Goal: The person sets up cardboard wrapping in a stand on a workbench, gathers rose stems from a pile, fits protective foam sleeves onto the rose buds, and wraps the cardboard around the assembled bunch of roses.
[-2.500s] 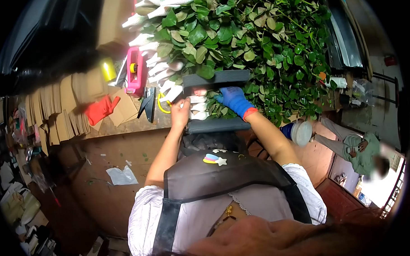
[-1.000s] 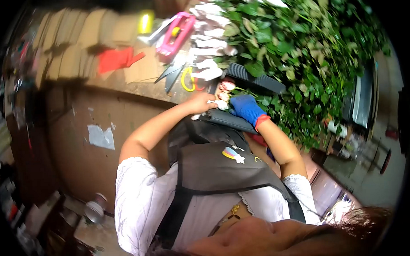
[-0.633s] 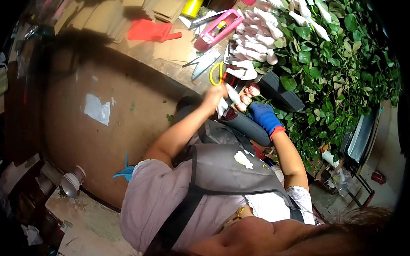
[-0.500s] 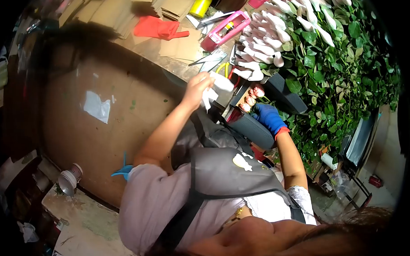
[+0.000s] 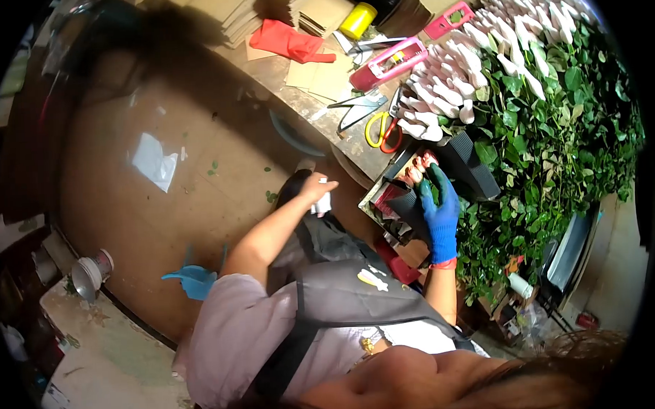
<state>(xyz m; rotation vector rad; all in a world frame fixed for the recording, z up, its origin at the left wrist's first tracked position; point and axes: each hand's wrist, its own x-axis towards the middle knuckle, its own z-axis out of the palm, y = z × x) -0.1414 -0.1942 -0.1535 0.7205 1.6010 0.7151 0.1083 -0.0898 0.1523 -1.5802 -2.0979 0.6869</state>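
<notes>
My left hand (image 5: 315, 190) is bare and closed around a small, white, soft-looking piece (image 5: 321, 203), low over the dark apron near my lap. My right hand (image 5: 440, 218) wears a blue glove with dark green fingers. Its fingers are stretched out and apart, their tips at several pinkish-red roses (image 5: 415, 174). Those roses lie between two dark ribbed pads (image 5: 467, 163) of a holder at the table edge. The gloved fingers partly cover the blooms, and the stems are hidden.
Scissors with yellow and red handles (image 5: 375, 131) lie beside the holder, near a pink tool tray (image 5: 387, 64). Many leafy stems with white-sleeved heads (image 5: 446, 92) are piled at right. Red cloth (image 5: 286, 41), cardboard sheets (image 5: 319, 78) and a yellow can (image 5: 358, 20) sit behind.
My left hand has moved down toward my lap with the white piece. My gloved right hand has shifted, its fingers now stretched over the roses. The view has turned slightly.
</notes>
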